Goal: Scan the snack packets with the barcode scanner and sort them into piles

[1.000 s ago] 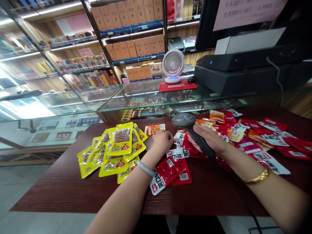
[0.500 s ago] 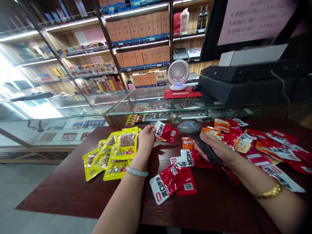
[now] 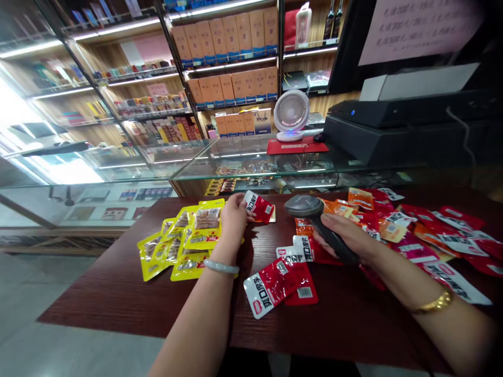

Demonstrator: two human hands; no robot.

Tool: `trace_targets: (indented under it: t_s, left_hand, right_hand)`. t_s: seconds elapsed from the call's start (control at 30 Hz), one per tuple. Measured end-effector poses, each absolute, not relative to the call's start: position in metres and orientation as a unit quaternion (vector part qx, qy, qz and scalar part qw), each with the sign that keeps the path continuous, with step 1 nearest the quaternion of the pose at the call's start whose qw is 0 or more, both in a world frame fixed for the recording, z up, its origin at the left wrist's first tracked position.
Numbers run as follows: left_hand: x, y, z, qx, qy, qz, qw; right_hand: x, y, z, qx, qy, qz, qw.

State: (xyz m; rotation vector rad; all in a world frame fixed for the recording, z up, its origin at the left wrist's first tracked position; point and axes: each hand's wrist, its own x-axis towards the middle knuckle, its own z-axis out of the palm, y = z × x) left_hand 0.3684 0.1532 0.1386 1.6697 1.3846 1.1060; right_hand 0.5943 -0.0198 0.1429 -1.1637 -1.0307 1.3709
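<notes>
My left hand [image 3: 234,212] grips a red and white snack packet [image 3: 259,208] by its white end, close above the dark wooden table [image 3: 129,303]. A yellowish edge shows behind that packet. In my right hand [image 3: 346,233] is a dark grey barcode scanner [image 3: 304,206], its head turned toward the held packet, a short gap between them. Left of my left hand lies a pile of yellow snack packets [image 3: 206,222], partly covered by my hand and wrist. Several red and white packets [image 3: 271,285] lie between my forearms.
A heap of red, orange and pink packets [image 3: 416,228] spreads to the right, beyond and beside my right arm. Behind the table is a glass counter [image 3: 236,152] with a white fan [image 3: 291,112] and a black machine [image 3: 377,133]. Stocked shelves [image 3: 231,57] line the wall.
My left hand with its packet has shifted slightly left, away from the scanner. A blue light on the scanner's head no longer shows. My right hand keeps its hold, and the view has tilted slightly.
</notes>
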Motion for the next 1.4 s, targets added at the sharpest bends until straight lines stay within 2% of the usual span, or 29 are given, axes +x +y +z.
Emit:
trace_targets:
  t_s: [0.07, 0.13, 0.17, 0.33, 0.57, 0.67, 0.8, 0.97, 1.4]
  left_hand:
    - [0.368, 0.149, 0.142, 0.685, 0.545, 0.441, 0.197]
    - [0.369, 0.142, 0.145, 0.738, 0.529, 0.403, 0.116]
    - [0.371, 0.138, 0.146, 0.774, 0.510, 0.356, 0.121]
    - [0.382, 0.118, 0.141, 0.906, 0.312, 0.049, 0.281]
    - [0.388, 0.111, 0.136, 0.910, 0.318, -0.050, 0.262]
    - [0.383, 0.118, 0.137, 0.892, 0.359, -0.008, 0.274]
    - [0.371, 0.136, 0.139, 0.800, 0.477, 0.127, 0.342]
    - [0.356, 0.154, 0.147, 0.704, 0.573, 0.304, 0.289]
    - [0.356, 0.154, 0.147, 0.675, 0.577, 0.338, 0.312]
  right_hand:
    - [0.596, -0.020, 0.142, -0.485, -0.428, 0.568, 0.509]
    - [0.597, -0.020, 0.141, -0.485, -0.429, 0.567, 0.508]
    - [0.597, -0.020, 0.141, -0.486, -0.430, 0.567, 0.508]
    - [0.597, -0.020, 0.143, -0.487, -0.435, 0.565, 0.505]
    - [0.600, -0.019, 0.142, -0.494, -0.434, 0.565, 0.499]
    - [0.601, -0.019, 0.142, -0.494, -0.435, 0.564, 0.499]
    - [0.601, -0.020, 0.142, -0.486, -0.442, 0.568, 0.496]
    - [0.602, -0.022, 0.141, -0.480, -0.451, 0.581, 0.479]
    - [0.595, -0.022, 0.138, -0.468, -0.471, 0.591, 0.459]
